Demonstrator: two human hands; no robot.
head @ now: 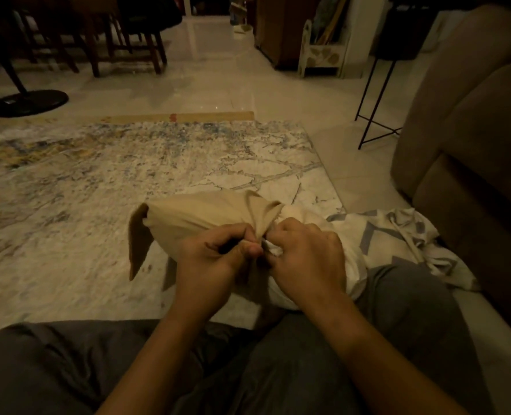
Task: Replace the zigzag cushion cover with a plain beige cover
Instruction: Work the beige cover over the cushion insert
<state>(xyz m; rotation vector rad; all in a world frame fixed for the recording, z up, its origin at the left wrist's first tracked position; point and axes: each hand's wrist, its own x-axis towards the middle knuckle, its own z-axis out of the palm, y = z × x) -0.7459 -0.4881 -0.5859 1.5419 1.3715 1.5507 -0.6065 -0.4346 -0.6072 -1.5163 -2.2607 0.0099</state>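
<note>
Left hand [215, 253] and right hand [305, 259] nearly touching at frame centre, fingers curled. Left pinches the bunched edge of the beige cover [194, 217]; right grips the white cushion [335, 232] at the cover's mouth. Cushion partly sheathed, over a mottled rug [128, 175]. Zigzag cover [398, 238] crumpled at right beside the sofa [472, 145]. Pale tile floor [218, 85]; dark chairs [122, 40] upper left.

Patterned rug [98, 190] and crumpled zigzag cover [398, 235] lie on tiled floor [218, 85]
</note>
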